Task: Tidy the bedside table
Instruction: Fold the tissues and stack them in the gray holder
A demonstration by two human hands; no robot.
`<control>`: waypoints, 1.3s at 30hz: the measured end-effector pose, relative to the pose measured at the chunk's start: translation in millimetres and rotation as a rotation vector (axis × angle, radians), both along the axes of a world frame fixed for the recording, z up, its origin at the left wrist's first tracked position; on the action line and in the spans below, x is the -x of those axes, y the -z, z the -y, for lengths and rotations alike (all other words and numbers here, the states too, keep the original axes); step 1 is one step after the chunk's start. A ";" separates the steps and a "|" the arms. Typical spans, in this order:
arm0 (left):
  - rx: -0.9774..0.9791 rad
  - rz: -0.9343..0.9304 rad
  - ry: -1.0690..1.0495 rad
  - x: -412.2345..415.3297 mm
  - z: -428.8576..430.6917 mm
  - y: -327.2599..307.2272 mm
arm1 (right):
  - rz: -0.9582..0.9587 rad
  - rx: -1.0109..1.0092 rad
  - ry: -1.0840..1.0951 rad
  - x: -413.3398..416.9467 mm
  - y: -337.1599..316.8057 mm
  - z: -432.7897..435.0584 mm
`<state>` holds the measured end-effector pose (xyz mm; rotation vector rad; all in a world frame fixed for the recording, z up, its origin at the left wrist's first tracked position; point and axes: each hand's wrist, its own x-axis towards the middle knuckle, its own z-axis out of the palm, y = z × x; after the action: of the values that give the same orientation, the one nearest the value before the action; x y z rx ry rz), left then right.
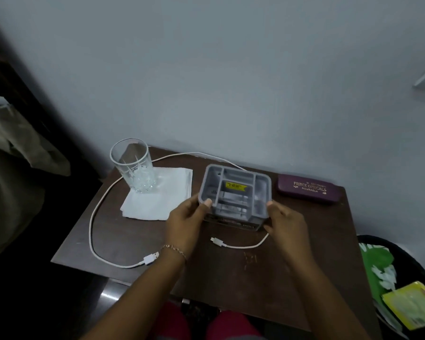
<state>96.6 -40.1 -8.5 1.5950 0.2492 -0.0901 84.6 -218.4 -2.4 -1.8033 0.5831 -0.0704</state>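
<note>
A grey plastic organiser (234, 192) with several empty compartments and a yellow sticker inside stands on the dark wooden bedside table (157, 241). My left hand (185, 225) grips its left front corner and my right hand (286, 225) grips its right front corner. A white charging cable (92, 217) loops around the table, passing behind and under the organiser, with both plugs lying near the front. An empty cut glass (135, 168) stands on a folded white napkin (157, 195) at the back left. A purple spectacle case (309, 188) lies at the back right.
A black bin (402, 278) with green and yellow wrappers stands right of the table. The wall runs right behind the table. A dark bed frame and bedding are to the left. My red-clad knees are at the table's front edge.
</note>
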 end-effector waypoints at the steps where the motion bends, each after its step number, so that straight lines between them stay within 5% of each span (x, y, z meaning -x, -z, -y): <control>1: 0.031 -0.013 0.010 7.2 1.5 -1.5 | 0.003 -0.008 -0.005 8.1 0.6 2.7; 7: 0.125 -0.049 0.077 28.8 6.9 -0.2 | -0.027 -0.169 0.036 37.8 4.6 11.5; 10: 0.112 -0.084 0.034 30.0 3.5 1.9 | 0.034 0.133 0.045 44.6 -2.5 -1.3; 13: 0.055 -0.035 -0.201 20.1 -15.3 2.1 | 0.382 0.447 0.135 57.7 -29.7 -39.6; 16: -0.055 0.094 -0.423 2.6 -48.9 7.5 | 0.554 0.528 -0.112 66.3 -29.1 -93.6; 20: -0.205 0.167 -0.537 -28.3 -92.3 25.0 | 0.474 0.682 -0.428 36.0 10.4 -150.6; 23: -0.331 0.212 -0.435 -48.9 -112.2 33.8 | 0.394 0.818 -0.539 1.6 46.1 -168.9; 27: -0.328 0.247 -0.249 -68.8 -122.1 41.5 | 0.328 0.964 -0.568 -22.1 67.6 -168.4; 39: -0.349 0.269 -0.157 -90.8 -127.0 42.6 | 0.323 1.017 -0.626 -3.3 75.4 -155.4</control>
<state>187.5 86.9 -51.2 1.9044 0.1852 0.3034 87.9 -62.9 -77.7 -2.7988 -0.3613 -0.2565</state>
